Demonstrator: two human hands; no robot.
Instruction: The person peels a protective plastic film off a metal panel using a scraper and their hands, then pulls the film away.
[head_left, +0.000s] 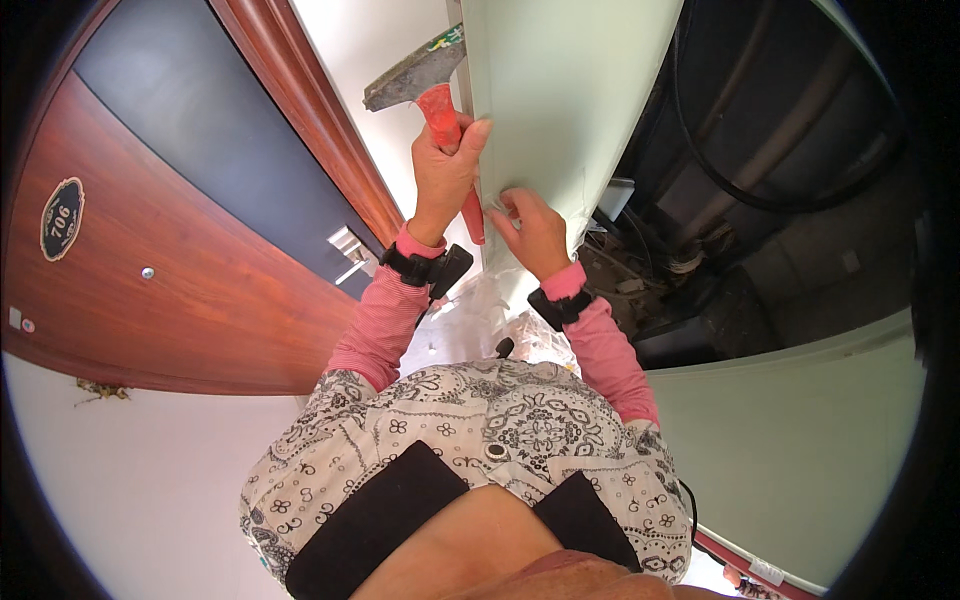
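My left hand (442, 169) grips the red handle of a wide-bladed scraper (416, 75). Its worn grey blade points up and away from me, beside the edge of a pale green panel (559, 90). The lower end of the handle sticks out below my fist. My right hand (536, 232) is at the face of that panel, near its left edge, with thumb and fingers bent towards each other. Wisps of clear plastic film (491, 289) show around and below the fingers; whether they pinch any of it I cannot tell.
Left stands a red-brown wooden door (187, 292) with a metal handle (351, 251) and a number plate (62, 219). On the right, a dark open recess (750, 187) contains pipes, a looped black cable (701, 161) and debris. Crumpled clear plastic (540, 337) lies below.
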